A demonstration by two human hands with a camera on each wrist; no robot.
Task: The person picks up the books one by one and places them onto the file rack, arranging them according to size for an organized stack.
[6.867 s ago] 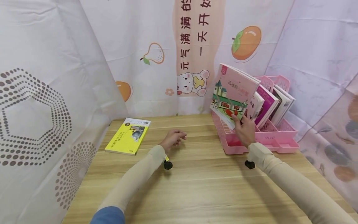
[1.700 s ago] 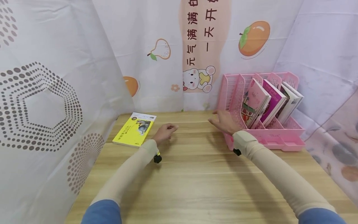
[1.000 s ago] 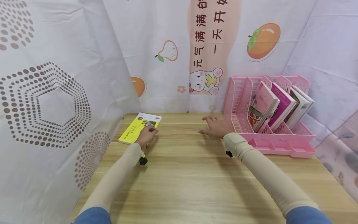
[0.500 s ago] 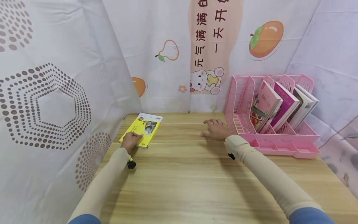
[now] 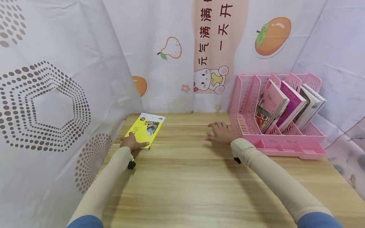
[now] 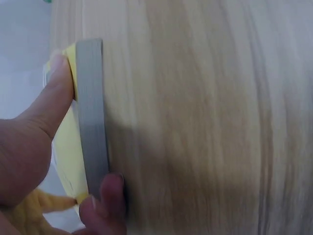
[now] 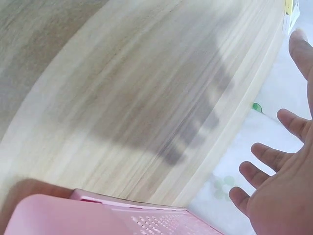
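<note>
A yellow book [image 5: 146, 129] with a white band at its far end lies at the back left of the table. My left hand [image 5: 131, 142] grips it at its near end, the thumb over the cover and the fingers curled at the left side. In the left wrist view the thumb [image 6: 55, 88] lies on the cover, and the grey page edge [image 6: 92, 117] faces the camera. My right hand [image 5: 220, 133] holds nothing, fingers spread and loosely bent, just left of the pink book rack [image 5: 282, 139]. Whether the book's near end is raised, I cannot tell.
Several books lean in the rack: a pink picture book [image 5: 271, 101], a purple book [image 5: 291, 99] and white ones [image 5: 310, 107]. The rack's leftmost slot holds no book. Printed curtains [image 5: 171, 85] border the wooden table [image 5: 194, 183] at the back and sides.
The pink picture book went from my right hand into the rack. My right hand then moved left, off the rack. My left hand moved left to the yellow book and took hold of it.
</note>
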